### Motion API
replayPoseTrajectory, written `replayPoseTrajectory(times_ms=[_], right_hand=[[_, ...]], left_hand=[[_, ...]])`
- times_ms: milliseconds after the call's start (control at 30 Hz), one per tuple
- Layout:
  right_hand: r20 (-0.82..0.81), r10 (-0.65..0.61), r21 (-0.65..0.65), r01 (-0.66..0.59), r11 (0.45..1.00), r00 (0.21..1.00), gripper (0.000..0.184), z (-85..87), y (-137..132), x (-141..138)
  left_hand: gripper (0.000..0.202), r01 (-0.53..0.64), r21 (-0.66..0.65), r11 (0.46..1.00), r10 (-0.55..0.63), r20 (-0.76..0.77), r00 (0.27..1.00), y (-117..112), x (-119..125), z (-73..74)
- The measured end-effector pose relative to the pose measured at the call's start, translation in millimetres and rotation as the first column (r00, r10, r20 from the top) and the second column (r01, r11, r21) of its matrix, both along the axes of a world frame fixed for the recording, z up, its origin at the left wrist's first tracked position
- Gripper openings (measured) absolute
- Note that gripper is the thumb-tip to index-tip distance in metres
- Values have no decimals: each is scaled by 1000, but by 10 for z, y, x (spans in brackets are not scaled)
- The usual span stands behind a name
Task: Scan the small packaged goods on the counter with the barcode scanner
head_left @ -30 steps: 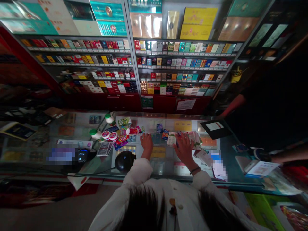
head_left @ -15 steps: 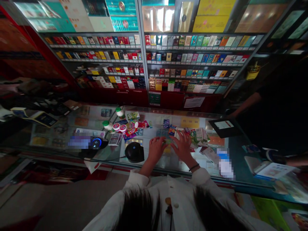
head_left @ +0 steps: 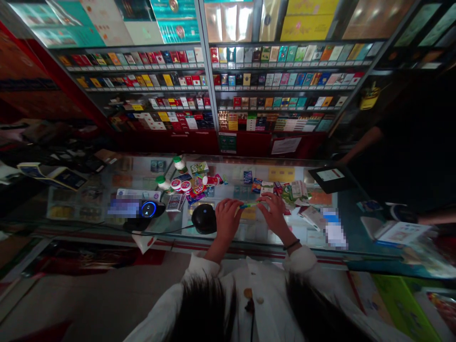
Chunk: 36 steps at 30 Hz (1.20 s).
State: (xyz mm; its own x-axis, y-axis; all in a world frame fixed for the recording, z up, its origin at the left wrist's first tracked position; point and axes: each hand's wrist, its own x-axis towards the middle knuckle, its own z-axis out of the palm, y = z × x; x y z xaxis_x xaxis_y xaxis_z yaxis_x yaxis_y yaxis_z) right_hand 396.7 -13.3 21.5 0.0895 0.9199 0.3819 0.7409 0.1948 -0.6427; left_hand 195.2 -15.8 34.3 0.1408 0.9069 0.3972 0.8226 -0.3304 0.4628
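Left hand [head_left: 228,217] and right hand [head_left: 273,212] pinch opposite ends of one narrow, green-and-blue strip [head_left: 245,206] above the glass-topped desk [head_left: 232,174]; from afar I judge the two-sided hold is for steadiness.

A small, slim green-and-blue strip [head_left: 245,206] is held nearly level between both hands [head_left: 228,216].

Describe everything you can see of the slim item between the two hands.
The slim item is a small, narrow strip, green to yellowish with a blue part near the left hand. It lies roughly level over the glass counter, the left hand at one end and the right hand at the other. Its material, any print and whether it is sealed are too small to tell.
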Motion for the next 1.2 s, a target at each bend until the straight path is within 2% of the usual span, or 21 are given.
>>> replayPoseTrajectory(times_ms=[200, 400, 500, 633, 767, 833, 933, 1100, 1200], right_hand=[[-167, 47, 7, -46, 999, 985, 38, 10, -59, -6], [-413, 171, -111, -236, 965, 894, 41, 68, -54, 44], [-545, 127, -206, -279, 938, 829, 46, 51, -14, 46], [-652, -19, -339, -270, 901, 758, 51, -9, 32, 42], [-679, -132, -393, -205, 897, 722, 48, -55, 65, 21], [-681, -151, -385, -175, 906, 717, 47, -83, 96, -21], [-684, -188, -381, -126, 916, 705, 46, -139, 164, -139], [-682, -246, -382, -50, 923, 689, 45, -248, 266, -429], [-688, -261, -375, -24, 927, 677, 47, -311, 296, -623]], left_hand=[[23, -27, 28, 999, 29, -64, 998, 29, -39, -7], [27, 38, -7, 999, -38, -102, 994, 119, -58, 0], [27, 88, -1, 996, -88, -107, 990, 151, -23, -2], [26, 134, 22, 991, -130, -131, 983, 160, 89, 6], [42, 77, 61, 995, -64, -186, 980, 129, 111, 85], [53, 6, 89, 996, 12, -201, 980, 117, 1, 143], [57, -98, 114, 989, 120, -208, 971, 139, -328, 211], [51, -178, 33, 983, 181, -214, 960, 218, -972, 229], [50, -246, -5, 969, 242, -162, 957, 223, -1202, 203]])
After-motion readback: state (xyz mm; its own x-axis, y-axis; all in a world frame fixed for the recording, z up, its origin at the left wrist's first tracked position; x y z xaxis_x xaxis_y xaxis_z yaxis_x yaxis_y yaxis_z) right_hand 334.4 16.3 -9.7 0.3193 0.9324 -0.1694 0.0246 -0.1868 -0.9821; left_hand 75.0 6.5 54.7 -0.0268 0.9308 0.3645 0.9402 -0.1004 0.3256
